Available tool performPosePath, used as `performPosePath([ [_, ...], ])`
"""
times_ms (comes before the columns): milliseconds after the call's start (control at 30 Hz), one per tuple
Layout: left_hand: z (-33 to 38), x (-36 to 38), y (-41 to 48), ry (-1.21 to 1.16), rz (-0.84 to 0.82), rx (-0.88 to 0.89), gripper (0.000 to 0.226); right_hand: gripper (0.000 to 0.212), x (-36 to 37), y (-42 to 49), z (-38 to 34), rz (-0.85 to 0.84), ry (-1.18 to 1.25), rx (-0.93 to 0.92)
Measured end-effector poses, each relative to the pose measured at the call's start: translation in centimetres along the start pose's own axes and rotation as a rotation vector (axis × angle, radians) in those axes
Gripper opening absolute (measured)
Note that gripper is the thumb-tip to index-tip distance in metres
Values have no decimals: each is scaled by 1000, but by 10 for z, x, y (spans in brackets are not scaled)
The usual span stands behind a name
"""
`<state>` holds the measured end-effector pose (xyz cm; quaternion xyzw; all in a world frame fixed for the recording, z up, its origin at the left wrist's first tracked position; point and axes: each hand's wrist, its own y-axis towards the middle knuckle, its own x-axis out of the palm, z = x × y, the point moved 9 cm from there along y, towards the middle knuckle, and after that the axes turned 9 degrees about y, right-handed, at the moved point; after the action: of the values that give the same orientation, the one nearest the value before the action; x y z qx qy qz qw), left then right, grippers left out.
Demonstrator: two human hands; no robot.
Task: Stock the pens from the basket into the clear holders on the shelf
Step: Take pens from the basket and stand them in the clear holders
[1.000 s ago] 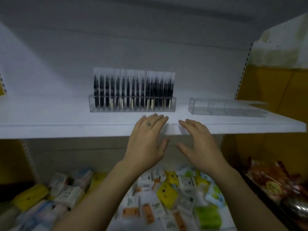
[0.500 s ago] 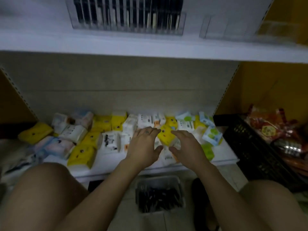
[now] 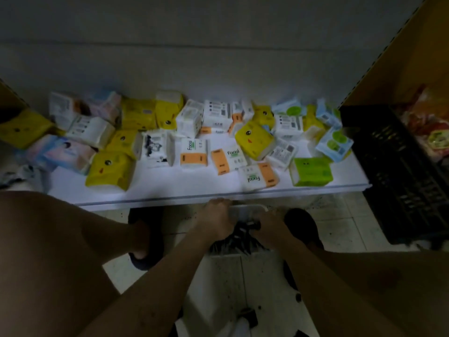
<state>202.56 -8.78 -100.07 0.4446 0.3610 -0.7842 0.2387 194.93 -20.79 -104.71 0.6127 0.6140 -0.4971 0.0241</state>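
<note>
While the left hand (image 3: 215, 220) curls over the pens (image 3: 239, 238) in the floor basket (image 3: 247, 209) and the right hand (image 3: 271, 228) reaches in opposite, I cannot tell whether either grips; better to gather a small bundle, all tips aligned.

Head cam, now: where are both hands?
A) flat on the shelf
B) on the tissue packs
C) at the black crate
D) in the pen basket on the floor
D: the left hand and right hand reach into the basket among the pens, below the shelf edge.
</note>
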Motion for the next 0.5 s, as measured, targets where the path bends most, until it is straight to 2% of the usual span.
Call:
performPosePath([
  [67, -7, 27, 11, -18, -79, -42, 40, 27, 13, 9, 14, -26, 11, 32],
  [133, -17, 58, 18, -74, -163, -112, 37, 16, 27, 13, 26, -81, 7, 95],
  [233, -23, 104, 17, -195, -287, -192, 23, 36, 56, 24, 50, -151, 27, 165],
  [367, -30, 147, 18, -339, -383, -310, 36, 54, 94, 28, 60, -318, 50, 190],
  [500, -32, 183, 25, -455, -436, -351, 52, 54, 112, 28, 67, -323, 40, 161],
])
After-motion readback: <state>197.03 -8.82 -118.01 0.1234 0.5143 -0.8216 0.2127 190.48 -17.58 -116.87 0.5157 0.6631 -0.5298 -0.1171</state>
